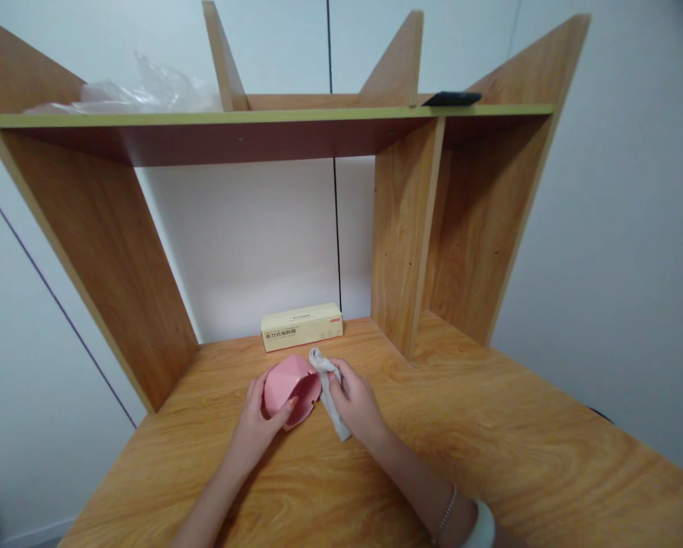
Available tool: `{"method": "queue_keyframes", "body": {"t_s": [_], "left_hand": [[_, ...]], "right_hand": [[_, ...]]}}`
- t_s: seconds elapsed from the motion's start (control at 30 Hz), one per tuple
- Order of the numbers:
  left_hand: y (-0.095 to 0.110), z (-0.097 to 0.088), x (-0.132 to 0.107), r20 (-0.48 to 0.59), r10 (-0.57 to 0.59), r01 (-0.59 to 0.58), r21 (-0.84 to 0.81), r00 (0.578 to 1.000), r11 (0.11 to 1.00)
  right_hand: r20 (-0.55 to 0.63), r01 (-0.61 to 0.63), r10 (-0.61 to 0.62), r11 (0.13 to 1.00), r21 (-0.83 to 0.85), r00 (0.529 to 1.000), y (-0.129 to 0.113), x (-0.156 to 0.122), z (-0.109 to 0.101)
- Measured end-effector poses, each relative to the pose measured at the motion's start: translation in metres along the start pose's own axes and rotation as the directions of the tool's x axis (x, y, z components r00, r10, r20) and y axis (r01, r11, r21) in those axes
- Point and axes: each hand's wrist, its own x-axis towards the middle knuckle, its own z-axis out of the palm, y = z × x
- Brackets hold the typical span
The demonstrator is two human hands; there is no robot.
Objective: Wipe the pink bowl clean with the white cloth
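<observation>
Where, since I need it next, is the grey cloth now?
In the head view, the grey cloth is held in the right hand, just right of the pink container and in front of the cream box.

Your wood-grain desk (461,449) carries a wooden hutch (401,228) and, near the back edge, a long cream printed carton (302,329); on the hutch's green-edged shelf (312,116) you have crumpled clear plastic (141,93) at left; a flat black object (452,99) at right.

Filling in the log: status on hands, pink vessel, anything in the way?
Left hand gripping pink vessel, thumb inside. Vessel tilted. Right hand holding grey cloth beside it; contact unclear. Box behind, not between the hands.
</observation>
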Motion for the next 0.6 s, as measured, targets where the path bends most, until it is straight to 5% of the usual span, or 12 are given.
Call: {"method": "queue_keyframes", "body": {"t_s": [0.13,0.33,0.6], "left_hand": [[0.002,0.000,0.000,0.012,0.013,-0.013,0.022,1.000,1.000],[0.004,-0.002,0.001,0.041,-0.033,0.032,0.021,0.999,0.999],[0.008,-0.016,0.002,0.126,-0.122,0.132,-0.070,0.984,0.989]], "right_hand": [[-0.003,0.146,-0.146,0.989,-0.007,0.989,-0.005,-0.002,0.001],[-0.012,-0.031,0.029,0.984,-0.176,1.000,0.000,0.001,-0.004],[-0.024,0.002,-0.001,0.998,0.055,1.000,0.005,0.002,0.005]]}}
